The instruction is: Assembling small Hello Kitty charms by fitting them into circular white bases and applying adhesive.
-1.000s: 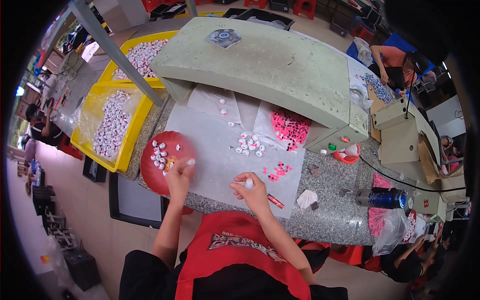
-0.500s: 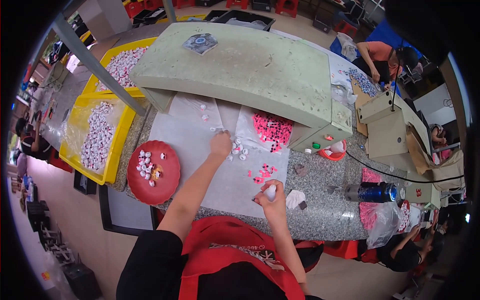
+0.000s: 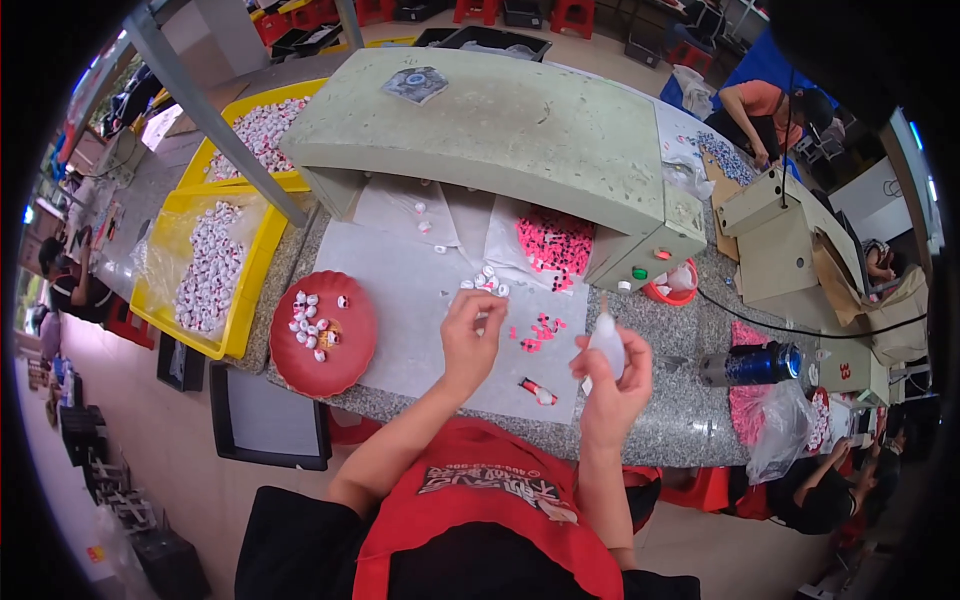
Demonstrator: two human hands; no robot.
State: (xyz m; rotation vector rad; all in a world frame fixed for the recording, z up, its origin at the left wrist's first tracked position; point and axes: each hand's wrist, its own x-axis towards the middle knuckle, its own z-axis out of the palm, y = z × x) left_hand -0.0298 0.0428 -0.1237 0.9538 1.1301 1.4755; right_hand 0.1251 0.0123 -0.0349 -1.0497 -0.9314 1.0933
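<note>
Watching remotely, I log: right hand (image 3: pixel 624 380) clamped on white squeeze bottle (image 3: pixel 606 340), upright, right of the pink pieces (image 3: pixel 543 331). Left hand (image 3: pixel 470 342) curled just nearside of small white pieces (image 3: pixel 487 281); whether gripping, I cannot tell.

Small-parts assembly workshop, as logged from my remote post. Item: speckled stone surface (image 3: pixel 670 430), bearing a long pale-green metal housing (image 3: pixel 520 130) at 12 o'clock, with coloured buttons. Item: yellow trays (image 3: pixel 262 275) at 9 to 10 o'clock, heaped with identical small white pieces (image 3: pixel 210 265). Item: pink pieces (image 3: pixel 555 240) in bulk, toward 2 o'clock. Item: red stools (image 3: pixel 574 14), near 12 o'clock. I note other workers: one in an orange-pink top (image 3: pixel 757 100) at 2, bent over blue pieces (image 3: pixel 727 158); one in black (image 3: pixel 825 497) at 4.
</note>
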